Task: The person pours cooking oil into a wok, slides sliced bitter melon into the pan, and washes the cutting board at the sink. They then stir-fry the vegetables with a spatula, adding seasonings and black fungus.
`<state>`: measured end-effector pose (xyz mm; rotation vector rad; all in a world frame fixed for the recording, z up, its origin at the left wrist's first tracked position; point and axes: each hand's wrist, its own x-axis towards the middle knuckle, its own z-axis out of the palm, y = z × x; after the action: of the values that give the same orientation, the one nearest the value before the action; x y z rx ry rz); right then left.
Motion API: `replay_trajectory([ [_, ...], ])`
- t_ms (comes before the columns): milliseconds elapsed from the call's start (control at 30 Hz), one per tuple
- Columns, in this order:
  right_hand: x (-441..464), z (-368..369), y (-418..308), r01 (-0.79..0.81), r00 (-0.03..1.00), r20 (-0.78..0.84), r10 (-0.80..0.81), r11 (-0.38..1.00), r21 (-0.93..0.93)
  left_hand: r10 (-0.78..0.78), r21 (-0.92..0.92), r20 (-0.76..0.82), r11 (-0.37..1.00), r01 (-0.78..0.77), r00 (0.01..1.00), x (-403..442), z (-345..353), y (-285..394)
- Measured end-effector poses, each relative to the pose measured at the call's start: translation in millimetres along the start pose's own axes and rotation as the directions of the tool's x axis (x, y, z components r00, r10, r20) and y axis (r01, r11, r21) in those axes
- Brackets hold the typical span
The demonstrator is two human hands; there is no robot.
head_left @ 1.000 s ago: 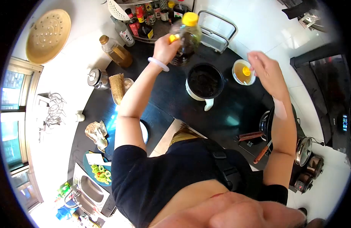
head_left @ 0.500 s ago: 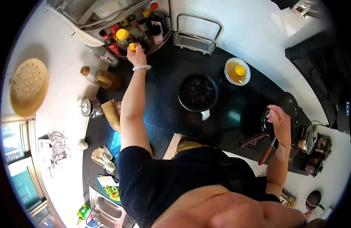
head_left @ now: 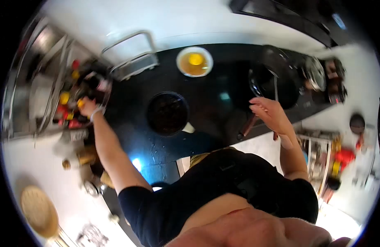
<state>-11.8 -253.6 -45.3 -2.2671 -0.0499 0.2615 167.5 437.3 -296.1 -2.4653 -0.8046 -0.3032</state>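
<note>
Two hands, well apart: the left hand [head_left: 89, 108] is at a yellow-capped jug [head_left: 76, 94] on the metal rack [head_left: 59, 86] in the worktop's [head_left: 214, 119] back left corner, too blurry to tell if it's gripping; the right hand [head_left: 267, 112] is loosely curled by a round black pan [head_left: 286, 82], can't tell if it's touching. Pale-handled round pot [head_left: 187, 110] holds dark stuff [head_left: 167, 113]; white bowl [head_left: 195, 75] near the back edge has brownish liquid.

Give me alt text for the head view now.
A person's left hand is at a yellow-capped bottle by a rack; the right hand, loosely curled, is near a dark pan. A pot and a bowl sit on a black counter.
</note>
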Motion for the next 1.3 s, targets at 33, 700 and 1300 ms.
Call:
replay_trajectory([
  [33, -1.0, -1.7, 2.0, 0.005, 1.0, -0.021, -0.005, 1.0, -0.026, -0.01, -0.06, -0.002, 0.998, 0.01, 1.0, 2.0, -6.0, -0.3],
  [700, -98.4, 21.2, 195.0, -0.233, 0.881, -0.278, 0.382, 0.863, 0.447, 0.965, -0.652, 0.023, -0.184, 0.736, 0.261, -363.2, -390.3, 238.5],
  [1300, -195.9, -101.5, 285.3, 0.2, 0.919, -0.388, 0.067, 0.768, 0.608, 0.966, -0.738, 0.252, 0.227, 0.635, -0.052, -480.1, -543.1, 299.0],
])
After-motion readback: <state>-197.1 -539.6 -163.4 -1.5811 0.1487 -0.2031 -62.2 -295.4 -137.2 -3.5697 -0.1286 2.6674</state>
